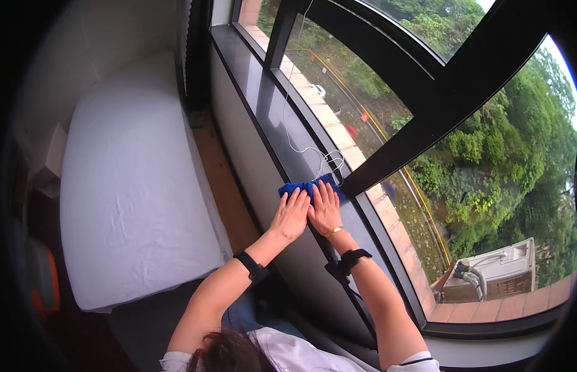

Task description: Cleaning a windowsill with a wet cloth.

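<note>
A folded blue cloth (295, 187) lies across the dark, glossy window sill (258, 90), beside the black window post. My left hand (292, 216) rests its fingertips on the cloth's near edge, fingers extended. Flat beside it, my right hand (324, 209) has its fingers over the right part of the cloth. The two hands touch or nearly touch at the thumbs. Just beyond the cloth, a thin white cord (307, 149) lies in loops on the sill and runs up along the window. The cloth's underside is hidden.
Black window frames (409, 125) rise along the right. A bed with a white sheet (135, 186) stands to the left, with a white box-shaped piece of furniture (51, 162) beyond it. A dark curtain (197, 60) hangs at the sill's far end. Outside stands an air-conditioner unit (498, 274).
</note>
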The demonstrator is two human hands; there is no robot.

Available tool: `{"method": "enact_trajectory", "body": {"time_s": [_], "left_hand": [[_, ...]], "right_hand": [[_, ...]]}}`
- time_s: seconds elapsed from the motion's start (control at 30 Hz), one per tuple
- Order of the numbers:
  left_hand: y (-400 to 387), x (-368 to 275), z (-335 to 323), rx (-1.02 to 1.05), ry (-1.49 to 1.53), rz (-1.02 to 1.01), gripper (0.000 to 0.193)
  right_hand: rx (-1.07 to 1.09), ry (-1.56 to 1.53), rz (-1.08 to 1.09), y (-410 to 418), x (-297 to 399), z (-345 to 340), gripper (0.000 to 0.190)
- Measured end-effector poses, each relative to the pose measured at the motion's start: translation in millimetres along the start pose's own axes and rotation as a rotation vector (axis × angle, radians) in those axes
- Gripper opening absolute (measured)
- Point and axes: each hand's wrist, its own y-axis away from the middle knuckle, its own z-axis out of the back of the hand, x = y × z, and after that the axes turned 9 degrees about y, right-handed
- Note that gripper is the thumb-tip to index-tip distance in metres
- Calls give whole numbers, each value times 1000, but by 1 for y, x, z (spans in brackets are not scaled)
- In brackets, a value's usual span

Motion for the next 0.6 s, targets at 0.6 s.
{"method": "enact_trajectory", "body": {"time_s": [0.6], "left_hand": [[-2,7,24,227,191,-152,52]], "right_hand": [[56,-35,-146,27,11,13,54]]}}
